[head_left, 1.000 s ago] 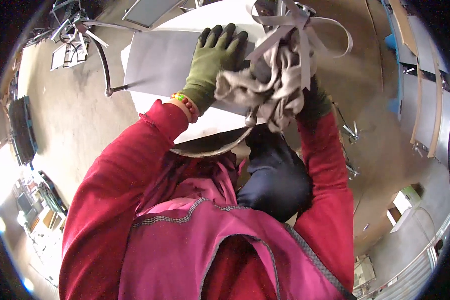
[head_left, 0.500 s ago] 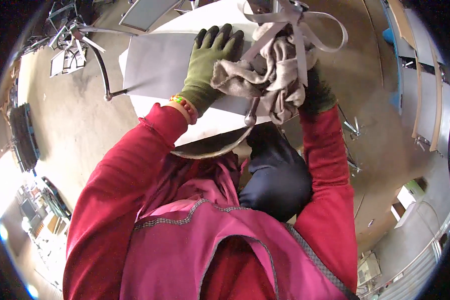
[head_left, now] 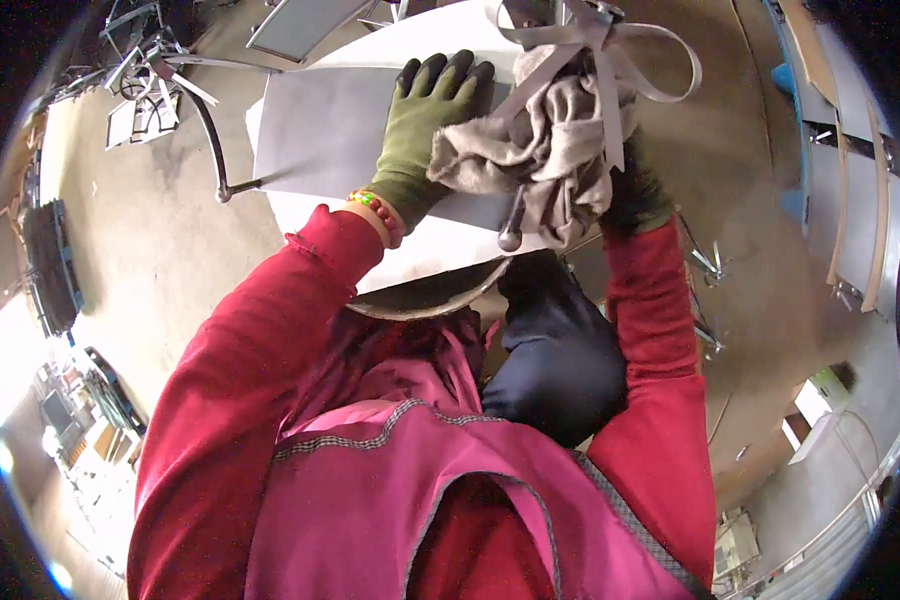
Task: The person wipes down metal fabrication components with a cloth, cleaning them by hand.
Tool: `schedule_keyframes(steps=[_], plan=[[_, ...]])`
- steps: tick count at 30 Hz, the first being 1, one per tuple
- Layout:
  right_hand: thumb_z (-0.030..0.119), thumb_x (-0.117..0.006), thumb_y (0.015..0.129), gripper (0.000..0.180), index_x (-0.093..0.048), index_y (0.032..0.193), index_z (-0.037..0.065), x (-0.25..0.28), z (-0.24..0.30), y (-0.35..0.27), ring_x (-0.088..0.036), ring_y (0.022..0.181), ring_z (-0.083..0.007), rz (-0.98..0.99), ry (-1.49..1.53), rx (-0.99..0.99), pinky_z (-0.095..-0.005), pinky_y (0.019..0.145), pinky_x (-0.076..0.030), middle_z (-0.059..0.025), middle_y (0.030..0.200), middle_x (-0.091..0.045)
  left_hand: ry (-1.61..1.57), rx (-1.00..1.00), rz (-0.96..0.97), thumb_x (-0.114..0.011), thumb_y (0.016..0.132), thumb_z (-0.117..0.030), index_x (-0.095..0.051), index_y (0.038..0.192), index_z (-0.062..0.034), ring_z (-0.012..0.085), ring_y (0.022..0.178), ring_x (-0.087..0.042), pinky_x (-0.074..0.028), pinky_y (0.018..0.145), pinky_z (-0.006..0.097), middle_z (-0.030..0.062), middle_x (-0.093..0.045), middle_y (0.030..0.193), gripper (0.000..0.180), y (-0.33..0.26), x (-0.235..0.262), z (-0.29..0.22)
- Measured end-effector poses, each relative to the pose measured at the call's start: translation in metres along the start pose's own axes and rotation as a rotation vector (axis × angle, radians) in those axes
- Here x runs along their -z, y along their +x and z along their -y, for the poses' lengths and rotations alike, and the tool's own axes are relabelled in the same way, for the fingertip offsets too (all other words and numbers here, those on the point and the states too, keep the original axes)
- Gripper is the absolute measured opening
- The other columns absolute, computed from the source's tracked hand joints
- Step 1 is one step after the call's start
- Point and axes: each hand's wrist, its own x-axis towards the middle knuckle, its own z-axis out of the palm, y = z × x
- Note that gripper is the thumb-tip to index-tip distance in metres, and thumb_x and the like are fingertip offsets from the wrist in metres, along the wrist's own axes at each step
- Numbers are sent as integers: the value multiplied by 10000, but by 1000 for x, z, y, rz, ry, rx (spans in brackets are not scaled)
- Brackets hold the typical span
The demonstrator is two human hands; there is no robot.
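Observation:
My left hand, in an olive glove with dark fingertips, lies flat with fingers stretched out on a smooth grey sheet. The sheet rests on a larger white surface. To the right of that hand hangs a crumpled beige-grey cloth, draped around a metal fitting with looped pale strips. My right hand, in a dark glove, is at the far side of the cloth. Its fingers are hidden, so its grip does not show. A rod with a round knob pokes out below the cloth.
A bent dark metal rod reaches to the sheet's left edge. Metal frames stand at the far left. Long panels line the right side, and a white box sits on the floor at right. A round rim curves in front of my lap.
The whole view has shifted slightly to the right. My left hand stays flat on the sheet, and my right hand stays behind the cloth.

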Motion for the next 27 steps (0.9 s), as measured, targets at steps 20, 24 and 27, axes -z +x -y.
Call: schedule_keyframes(steps=[20, 24, 27], plan=[[277, -566, 778, 349, -545, 942, -31, -52, 28, 9, -536, 763, -176, 540, -208, 191, -278, 623, -458, -109, 765, -552, -25, 29, -23, -552, 778, -381, -479, 1218, -71, 351, 1195, -396, -234, 1041, 484, 159, -452, 1282, 543, 2, 6, -11], [136, -536, 858, 210, -491, 1028, 20, -49, 25, -11, -527, 832, -127, -139, -789, 41, -270, 716, -476, -61, 867, -550, 2, 16, -56, -563, 776, -346, -486, 1215, -94, 338, 1184, -411, -254, 1033, 474, 141, -458, 1284, 511, 2, -1, -2], [108, -501, 902, 149, -477, 1042, 63, -85, 66, -21, -518, 867, -99, 98, -226, 24, -234, 762, -471, -15, 986, -511, 11, 8, -69, -585, 755, -312, -494, 1209, -113, 323, 1185, -416, -262, 1032, 465, 123, -460, 1288, 503, -1, -8, 3]])
